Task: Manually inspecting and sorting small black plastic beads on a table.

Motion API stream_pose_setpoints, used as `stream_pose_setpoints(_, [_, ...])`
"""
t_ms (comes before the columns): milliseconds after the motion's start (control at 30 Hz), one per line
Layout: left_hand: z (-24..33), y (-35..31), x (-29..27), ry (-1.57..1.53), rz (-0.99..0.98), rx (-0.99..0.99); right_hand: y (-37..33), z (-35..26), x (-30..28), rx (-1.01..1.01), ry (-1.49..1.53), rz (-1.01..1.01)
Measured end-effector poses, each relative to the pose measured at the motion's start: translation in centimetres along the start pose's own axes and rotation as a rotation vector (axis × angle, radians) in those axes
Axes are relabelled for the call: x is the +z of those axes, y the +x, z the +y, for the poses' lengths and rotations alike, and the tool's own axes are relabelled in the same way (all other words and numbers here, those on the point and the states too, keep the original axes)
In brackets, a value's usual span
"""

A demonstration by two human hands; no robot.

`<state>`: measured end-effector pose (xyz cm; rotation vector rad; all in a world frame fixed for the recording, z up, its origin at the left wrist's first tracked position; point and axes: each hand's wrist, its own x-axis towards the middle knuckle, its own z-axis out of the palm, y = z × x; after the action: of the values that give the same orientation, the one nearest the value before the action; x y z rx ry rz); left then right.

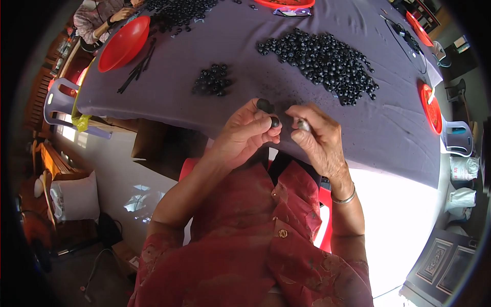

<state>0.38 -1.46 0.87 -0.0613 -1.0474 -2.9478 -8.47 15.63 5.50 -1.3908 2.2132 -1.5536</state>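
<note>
My left hand (pixel 244 130) is raised at the near edge of the cloth-covered table, its fingers closed on a small round black bead (pixel 274 122). A dark cover or piece (pixel 265 106) sits at the tip of its index finger; which of the two cannot be made out. Just to its right, my right hand (pixel 321 140) is curled, thumb and index finger pinched around a small pale, shiny thing (pixel 303 125) too small to name. The hands are close but apart. Beyond them lie a small group of black beads (pixel 212 80) and a large pile of black beads (pixel 327 64).
Purple-grey cloth (pixel 169 94) covers the table. A red bowl (pixel 125 45) and thin black sticks (pixel 139 66) lie left; another red bowl (pixel 431 109) is at the right edge. At the far left a person (pixel 99 20) sits by more black beads (pixel 179 11). Plastic chairs (pixel 60 102) flank the table.
</note>
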Motion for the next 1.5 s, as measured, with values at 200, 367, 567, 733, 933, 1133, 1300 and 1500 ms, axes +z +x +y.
stream_pose_setpoints(200, [0.4,-0.1,0.8,0.004,0.018,0.076,-0.2,0.0,1.3,-0.182,-0.282,0.017])
stream_pose_setpoints(367, [0.4,-0.2,0.5,0.006,-0.007,0.091,0.0,-0.2,1.4,-0.212,-0.341,0.043])
stream_pose_setpoints(567, [0.5,0.0,0.3,0.026,-0.021,0.081,0.0,0.1,1.4,-0.192,-0.297,0.022])
stream_pose_setpoints(733, [0.5,-0.1,0.7,0.000,0.057,0.071,-0.1,-0.1,1.5,-0.202,-0.330,0.054])
stream_pose_setpoints(933, [0.1,0.0,0.1,-0.019,-0.013,0.070,-0.1,-0.2,1.5,-0.185,-0.336,0.060])
stream_pose_setpoints(1133, [0.0,0.0,0.0,0.010,-0.011,0.066,-0.1,0.0,1.6,-0.174,-0.316,0.065])
stream_pose_setpoints(1300, [-0.2,0.2,0.5,-0.016,0.019,0.048,-0.1,0.2,1.6,-0.157,-0.324,0.101])
stream_pose_setpoints(1500, [-0.3,0.0,0.4,-0.035,0.010,0.052,-0.1,-0.4,1.2,-0.166,-0.364,0.076])
